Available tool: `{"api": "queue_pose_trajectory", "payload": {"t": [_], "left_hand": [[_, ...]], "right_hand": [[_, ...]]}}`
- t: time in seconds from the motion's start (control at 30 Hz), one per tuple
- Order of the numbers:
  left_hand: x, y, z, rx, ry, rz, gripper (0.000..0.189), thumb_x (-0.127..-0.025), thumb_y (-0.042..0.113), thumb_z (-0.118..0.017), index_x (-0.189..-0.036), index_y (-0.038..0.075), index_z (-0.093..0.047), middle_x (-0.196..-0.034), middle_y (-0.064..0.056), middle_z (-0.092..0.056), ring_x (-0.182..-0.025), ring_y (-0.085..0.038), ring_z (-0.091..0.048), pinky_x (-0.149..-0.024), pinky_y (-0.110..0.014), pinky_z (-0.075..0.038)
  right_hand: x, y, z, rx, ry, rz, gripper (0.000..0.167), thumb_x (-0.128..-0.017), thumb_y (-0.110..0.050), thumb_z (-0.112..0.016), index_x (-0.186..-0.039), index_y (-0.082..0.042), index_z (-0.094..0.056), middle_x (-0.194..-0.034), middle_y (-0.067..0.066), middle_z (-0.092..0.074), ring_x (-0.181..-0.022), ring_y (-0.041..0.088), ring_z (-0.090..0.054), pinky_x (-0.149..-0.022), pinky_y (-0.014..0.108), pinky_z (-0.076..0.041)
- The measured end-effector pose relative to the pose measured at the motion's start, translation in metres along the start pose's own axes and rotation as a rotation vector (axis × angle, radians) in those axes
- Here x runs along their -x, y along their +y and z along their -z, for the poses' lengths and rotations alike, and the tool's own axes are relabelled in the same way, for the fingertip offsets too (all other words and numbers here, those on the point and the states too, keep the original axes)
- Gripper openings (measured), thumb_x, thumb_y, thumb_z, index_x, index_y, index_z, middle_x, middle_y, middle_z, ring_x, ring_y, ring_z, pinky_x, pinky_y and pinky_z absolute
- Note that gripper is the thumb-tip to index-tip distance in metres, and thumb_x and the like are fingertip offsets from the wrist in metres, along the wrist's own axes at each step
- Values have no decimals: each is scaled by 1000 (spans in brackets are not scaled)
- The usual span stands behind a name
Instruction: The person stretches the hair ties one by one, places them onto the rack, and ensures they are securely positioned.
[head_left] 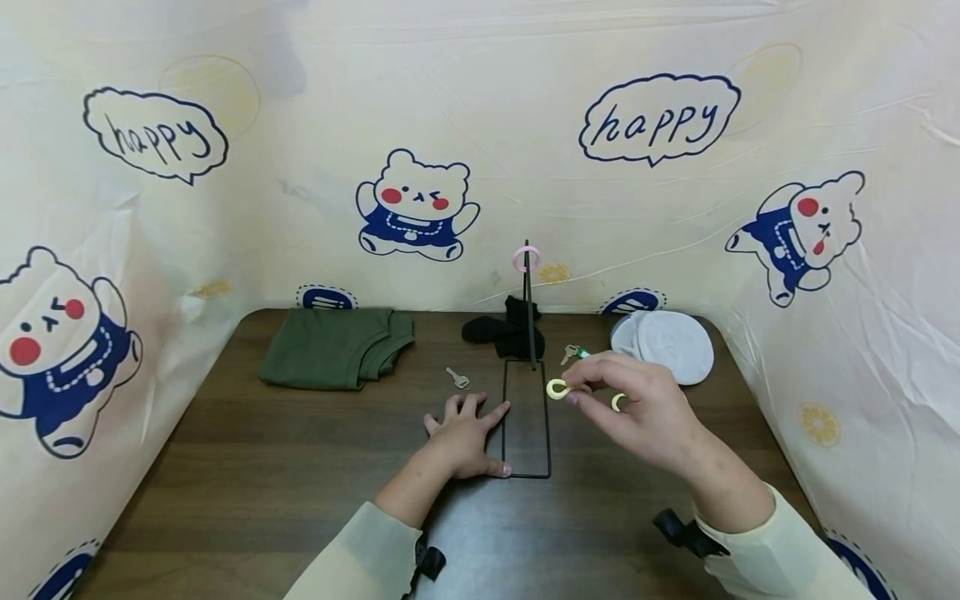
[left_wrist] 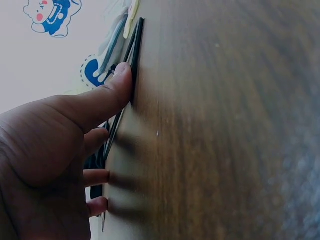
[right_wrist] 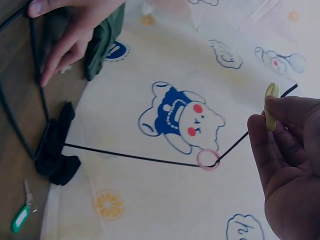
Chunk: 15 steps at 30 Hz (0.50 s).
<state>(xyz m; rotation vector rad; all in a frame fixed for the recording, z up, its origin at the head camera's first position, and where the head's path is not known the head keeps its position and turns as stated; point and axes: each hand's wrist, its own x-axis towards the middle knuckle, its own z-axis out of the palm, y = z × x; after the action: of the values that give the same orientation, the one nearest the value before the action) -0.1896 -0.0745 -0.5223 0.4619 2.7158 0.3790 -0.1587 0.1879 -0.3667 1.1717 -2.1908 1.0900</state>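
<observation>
My left hand (head_left: 465, 437) rests spread at the wire stand's base, its thumb and index finger touching the black frame (head_left: 550, 433). A thin upright rises from the far end of this stand (right_wrist: 135, 155) and bends into an arm, where a pink ring (right_wrist: 207, 160) hangs. Between thumb and fingertips, my right hand (head_left: 648, 408) pinches a pale yellow ring (right_wrist: 271, 107) beside the arm's free end. Whether the arm passes through that ring, I cannot tell. Another yellow curved piece (head_left: 618, 402) shows partly behind the right fingers.
Folded green cloth (head_left: 330, 350) lies back left, with a key (head_left: 458, 379) nearer the stand. Behind the base is a black cloth item (head_left: 498, 333). Keys with a green tag (right_wrist: 20, 219) and round white items (head_left: 675, 346) lie back right. Printed curtain walls surround the table.
</observation>
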Motion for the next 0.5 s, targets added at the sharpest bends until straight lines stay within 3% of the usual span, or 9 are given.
{"api": "queue_pose_trajectory", "payload": {"t": [0.33, 0.5], "left_hand": [[1, 1, 1, -5, -8, 10, 105, -75, 71, -80, -163, 44, -29, -170, -6, -20, -152, -43, -13, -103, -82, -20], [0, 1, 1, -9, -9, 3, 105, -75, 71, -79, -164, 43, -29, -169, -6, -20, -152, -44, -12, -103, -83, -19]], "right_hand": [[-19, -20, 6, -25, 37, 51, 36, -78, 8, -83, -108, -11, -76, -107, -1, -76, -103, 18, -72, -82, 22, -56], [-26, -28, 7, -53, 62, 82, 28, -83, 4, -81, -107, -8, -76, -105, 2, -76, -98, 17, -72, -82, 21, -56]]}}
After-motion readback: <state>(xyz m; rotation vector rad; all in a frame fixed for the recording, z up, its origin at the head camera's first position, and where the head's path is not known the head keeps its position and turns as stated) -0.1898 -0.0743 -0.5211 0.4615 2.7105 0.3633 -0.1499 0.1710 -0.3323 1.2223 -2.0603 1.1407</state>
